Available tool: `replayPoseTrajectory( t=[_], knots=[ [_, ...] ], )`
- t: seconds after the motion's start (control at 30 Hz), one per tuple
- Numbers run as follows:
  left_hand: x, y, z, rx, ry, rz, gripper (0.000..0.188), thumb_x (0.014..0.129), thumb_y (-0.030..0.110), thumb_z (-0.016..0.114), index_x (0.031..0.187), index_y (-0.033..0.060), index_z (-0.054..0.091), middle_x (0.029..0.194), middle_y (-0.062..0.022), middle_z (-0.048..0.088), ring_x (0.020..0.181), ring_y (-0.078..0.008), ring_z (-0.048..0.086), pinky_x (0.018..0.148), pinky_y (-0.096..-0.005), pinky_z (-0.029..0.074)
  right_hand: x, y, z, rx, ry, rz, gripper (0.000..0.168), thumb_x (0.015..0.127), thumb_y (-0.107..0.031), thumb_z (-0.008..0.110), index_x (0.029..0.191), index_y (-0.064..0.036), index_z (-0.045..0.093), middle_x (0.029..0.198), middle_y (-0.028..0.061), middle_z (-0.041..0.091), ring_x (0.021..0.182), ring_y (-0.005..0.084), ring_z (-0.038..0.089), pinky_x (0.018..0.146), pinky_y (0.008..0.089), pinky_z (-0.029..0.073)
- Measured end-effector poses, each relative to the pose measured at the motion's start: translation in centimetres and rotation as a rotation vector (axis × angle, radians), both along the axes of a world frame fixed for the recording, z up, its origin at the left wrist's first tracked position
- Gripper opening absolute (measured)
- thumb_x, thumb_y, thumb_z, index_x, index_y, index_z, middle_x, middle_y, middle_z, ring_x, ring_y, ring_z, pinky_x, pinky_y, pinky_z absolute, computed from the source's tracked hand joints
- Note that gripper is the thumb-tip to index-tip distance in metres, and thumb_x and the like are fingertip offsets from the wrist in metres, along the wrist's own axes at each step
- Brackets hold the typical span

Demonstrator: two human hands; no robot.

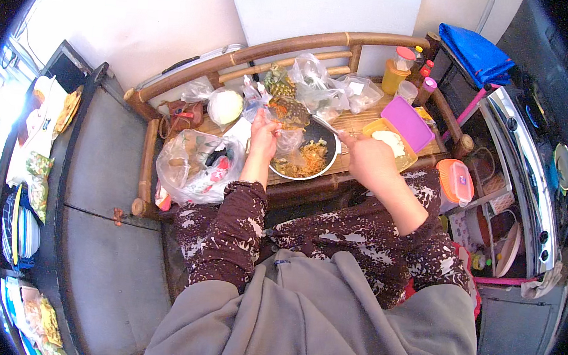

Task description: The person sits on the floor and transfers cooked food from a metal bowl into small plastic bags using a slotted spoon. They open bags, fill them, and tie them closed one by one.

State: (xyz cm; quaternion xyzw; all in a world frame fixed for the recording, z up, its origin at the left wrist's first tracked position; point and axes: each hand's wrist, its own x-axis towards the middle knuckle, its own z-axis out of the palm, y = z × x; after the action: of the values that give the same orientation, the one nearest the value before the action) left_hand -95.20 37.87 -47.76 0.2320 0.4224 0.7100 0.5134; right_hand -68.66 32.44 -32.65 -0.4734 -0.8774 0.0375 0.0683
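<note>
A pan point(336, 146) with a pale rim and dark inside sits on the bamboo bench before me, holding a shredded, golden-brown food mix point(313, 161). My left hand point(264, 132) is at the pan's left edge and grips a clear plastic bag point(289, 142). Orange shreds and a brown, see-through dish-like thing point(291, 112) show just beyond its fingers; how they join the bag is unclear. My right hand point(373, 159) holds the handle of a metal utensil point(324, 124) over the pan's right rim. The utensil's head is hard to make out against the brown thing.
An open yellow container point(406, 161) of white paste or powder and a purple lid point(408, 123) lie right of the pan. A plastic bag point(200, 166), a pale cabbage point(225, 107), a pineapple point(278, 81) and jars point(396, 77) surround it. The bamboo backrest point(294, 40) rises behind.
</note>
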Motion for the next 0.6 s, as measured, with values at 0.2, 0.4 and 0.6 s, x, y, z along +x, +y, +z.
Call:
replayPoseTrajectory(
  t=[0.2, 0.4, 0.6],
  knots=[
    [-0.7, -0.4, 0.1, 0.044, 0.028, 0.004, 0.079, 0.068, -0.013, 0.049, 0.139, 0.004, 0.019, 0.116, -0.0064, 0.046, 0.07, -0.0117, 0.05, 0.05, -0.0221, 0.038, 3.0, 1.5, -1.4, -0.259, 0.381, -0.154, 0.034, 0.078, -0.009, 0.057, 0.111, -0.008, 0.06, 0.089, 0.0198, 0.063, 0.084, 0.0341, 0.061, 0.075, 0.0395, 0.046],
    [-1.7, -0.8, 1.4, -0.019, 0.053, -0.041, 0.079, 0.067, -0.012, 0.048, 0.139, 0.0009, 0.019, 0.125, -0.0075, 0.044, 0.071, -0.0109, 0.049, 0.05, -0.021, 0.037, 4.0, 5.2, -8.8, -0.372, 0.265, -0.274, 0.026, 0.077, -0.009, 0.053, 0.1, -0.004, 0.063, 0.089, 0.0214, 0.063, 0.086, 0.0361, 0.06, 0.076, 0.0415, 0.047],
    [-3.0, -1.0, 4.1, -0.019, 0.08, -0.102, 0.075, 0.068, -0.011, 0.047, 0.137, -0.0001, 0.022, 0.131, -0.0073, 0.04, 0.072, -0.0109, 0.05, 0.051, -0.0218, 0.038, -0.7, 5.2, -15.2, -0.184, -0.01, -0.198, 0.031, 0.079, -0.009, 0.048, 0.108, -0.002, 0.057, 0.088, 0.0192, 0.063, 0.081, 0.0342, 0.063, 0.071, 0.0434, 0.05]
  ],
)
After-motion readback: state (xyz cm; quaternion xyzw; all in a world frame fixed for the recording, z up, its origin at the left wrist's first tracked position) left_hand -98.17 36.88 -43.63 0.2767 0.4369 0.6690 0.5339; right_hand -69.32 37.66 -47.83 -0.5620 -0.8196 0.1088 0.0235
